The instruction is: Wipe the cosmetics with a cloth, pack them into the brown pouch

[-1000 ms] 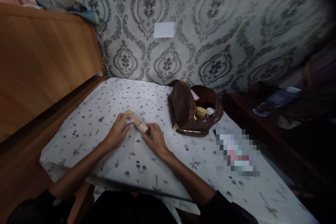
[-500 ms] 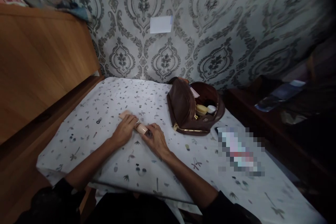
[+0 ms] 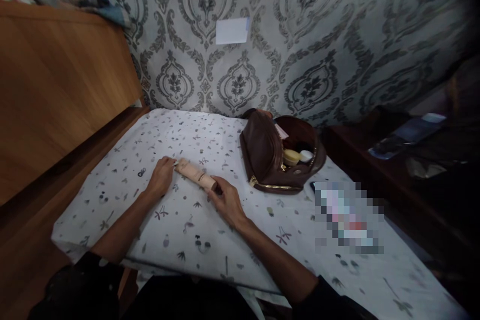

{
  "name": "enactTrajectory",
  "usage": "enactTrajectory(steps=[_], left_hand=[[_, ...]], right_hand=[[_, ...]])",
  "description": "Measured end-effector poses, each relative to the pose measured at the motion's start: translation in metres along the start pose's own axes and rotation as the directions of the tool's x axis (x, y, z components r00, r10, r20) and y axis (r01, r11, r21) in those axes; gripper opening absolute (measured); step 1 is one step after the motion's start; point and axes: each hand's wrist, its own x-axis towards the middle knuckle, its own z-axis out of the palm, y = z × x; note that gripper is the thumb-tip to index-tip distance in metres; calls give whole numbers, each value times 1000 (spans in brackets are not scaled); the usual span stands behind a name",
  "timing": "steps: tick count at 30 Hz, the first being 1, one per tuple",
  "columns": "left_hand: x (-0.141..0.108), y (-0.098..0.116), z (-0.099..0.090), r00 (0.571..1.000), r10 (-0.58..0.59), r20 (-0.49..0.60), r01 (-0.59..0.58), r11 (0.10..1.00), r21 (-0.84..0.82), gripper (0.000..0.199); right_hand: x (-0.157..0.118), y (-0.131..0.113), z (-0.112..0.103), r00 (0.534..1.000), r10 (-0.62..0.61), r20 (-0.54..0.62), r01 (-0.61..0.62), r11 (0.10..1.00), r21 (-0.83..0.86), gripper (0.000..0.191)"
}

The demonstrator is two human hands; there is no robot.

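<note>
A slim beige cosmetic box [image 3: 193, 173] with small print lies slantwise just above the patterned sheet. Its right end is gripped between the thumb and fingers of my right hand [image 3: 227, 201]. At the opposite end, my left hand [image 3: 162, 176] is closed, its fingertips at a small pale flap. No bottle shows now; whether one is inside the box cannot be seen. To the right of my hands stands a brown toiletry bag [image 3: 262, 152], unzipped, with a yellow round container [image 3: 291, 157] and a white one [image 3: 306, 156] inside.
A white sheet with small printed motifs [image 3: 210, 250] covers the surface before me. Right of the bag lies a pixelated flat object [image 3: 345, 217]. A wooden panel [image 3: 63, 85] borders the left side, and patterned wallpaper [image 3: 204, 75] rises behind. Dark furniture [image 3: 378, 185] stands at right.
The beige bottle that was between my hands is out of sight. The box now spans between them, its printed side showing. My left hand has shifted left to its far end.
</note>
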Motion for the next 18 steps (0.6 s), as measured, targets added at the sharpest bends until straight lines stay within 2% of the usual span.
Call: enactTrajectory(steps=[4, 6, 8, 10, 12, 15, 18], left_hand=[[-5, 20, -7, 997, 30, -68, -35, 998, -61, 32], [-10, 39, -9, 987, 127, -94, -139, 981, -136, 33], [-15, 60, -10, 959, 267, -96, -281, 940, -196, 34], [-19, 82, -12, 933, 353, -74, -360, 902, -237, 35], [-19, 101, -18, 940, 335, -55, -336, 895, -292, 36], [-15, 125, -31, 979, 192, -63, -201, 891, -408, 32], [-12, 141, -39, 990, 107, -90, -137, 871, -472, 30]], right_hand=[[0, -4, 2, 998, -22, -54, 29, 991, 131, 37], [0, -7, 3, 996, -43, -76, 56, 983, 176, 36], [1, -11, 3, 993, -57, -106, 79, 972, 220, 36], [3, -16, 0, 988, -43, -145, 85, 951, 296, 34], [6, -20, -4, 984, 1, -181, 76, 905, 419, 32], [10, -28, -11, 975, 89, -201, 47, 807, 588, 32], [10, -34, -11, 980, 111, -163, 14, 785, 619, 36]])
